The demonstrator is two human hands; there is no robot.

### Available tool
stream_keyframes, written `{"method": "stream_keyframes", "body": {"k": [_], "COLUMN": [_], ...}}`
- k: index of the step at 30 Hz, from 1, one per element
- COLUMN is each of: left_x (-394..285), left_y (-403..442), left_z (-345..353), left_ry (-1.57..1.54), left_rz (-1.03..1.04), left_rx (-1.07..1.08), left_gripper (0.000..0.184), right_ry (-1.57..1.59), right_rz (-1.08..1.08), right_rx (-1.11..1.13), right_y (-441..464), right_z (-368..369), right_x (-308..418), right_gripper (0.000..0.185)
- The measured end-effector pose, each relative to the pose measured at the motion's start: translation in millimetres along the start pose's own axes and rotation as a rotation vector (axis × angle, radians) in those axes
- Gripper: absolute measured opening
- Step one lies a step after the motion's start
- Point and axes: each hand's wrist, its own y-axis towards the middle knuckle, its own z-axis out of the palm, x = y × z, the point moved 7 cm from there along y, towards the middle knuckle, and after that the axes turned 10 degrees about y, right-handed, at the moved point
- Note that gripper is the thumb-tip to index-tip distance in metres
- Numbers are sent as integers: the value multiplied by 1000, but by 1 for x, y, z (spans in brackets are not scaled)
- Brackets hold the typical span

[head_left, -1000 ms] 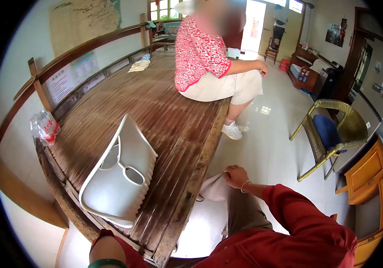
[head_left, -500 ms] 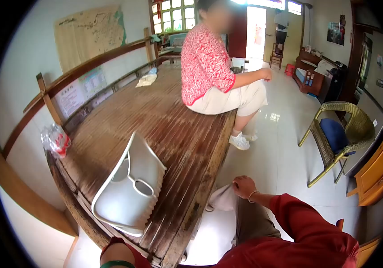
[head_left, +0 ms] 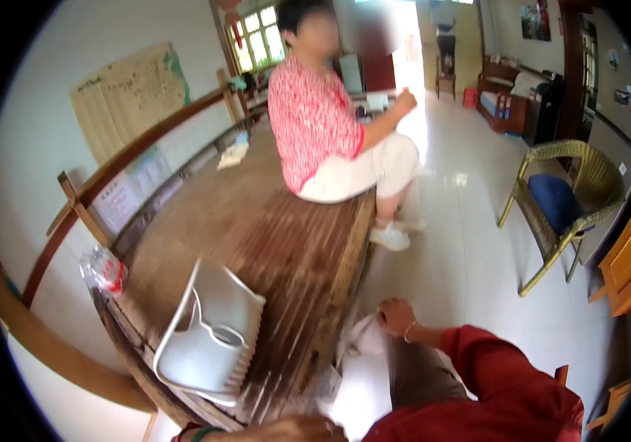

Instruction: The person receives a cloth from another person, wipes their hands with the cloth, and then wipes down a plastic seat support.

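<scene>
Silver-grey basket [head_left: 196, 362]: one, lying on the slatted platform [head_left: 205, 214], apart from both hands. Left hand [head_left: 293, 429]: newly in view, by the platform's near end; finger closure and contents unclear. Right hand [head_left: 396, 317]: loosely curled, touching pale cloth [head_left: 364, 337], hold uncertain

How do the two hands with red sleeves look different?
The left hand has a green bangle at its wrist, but the right hand has a thin, pale bracelet. The left hand is low down, cut off by the picture's edge, while the right hand shows higher up, at the pale cloth. Both are bare.
</scene>
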Motion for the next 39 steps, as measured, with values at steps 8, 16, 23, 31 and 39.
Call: {"method": "stream_keyframes", "body": {"k": [8, 16, 23, 31, 39], "left_x": [105, 147, 148, 148, 131], "left_y": [-103, -147, -159, -161, -142], "left_z": [102, 106, 100, 103, 89], "left_ry": [-54, -84, -29, 16, -29], "left_rz": [-613, -871, -867, -803, -786], "left_rx": [285, 261, 211, 225, 187], "left_gripper": [13, 16, 17, 17, 16], "right_ry": [-75, -235, -188, -222, -231], "right_rz": [44, 284, 135, -93, -287], "right_rx": [409, 782, 489, 404, 181], "right_y": [35, 48, 46, 11, -35], "right_z": [47, 44, 10, -103, -167], "right_x": [-34, -21, 10, 87, 120], "right_gripper": [35, 53, 50, 43, 35]}}
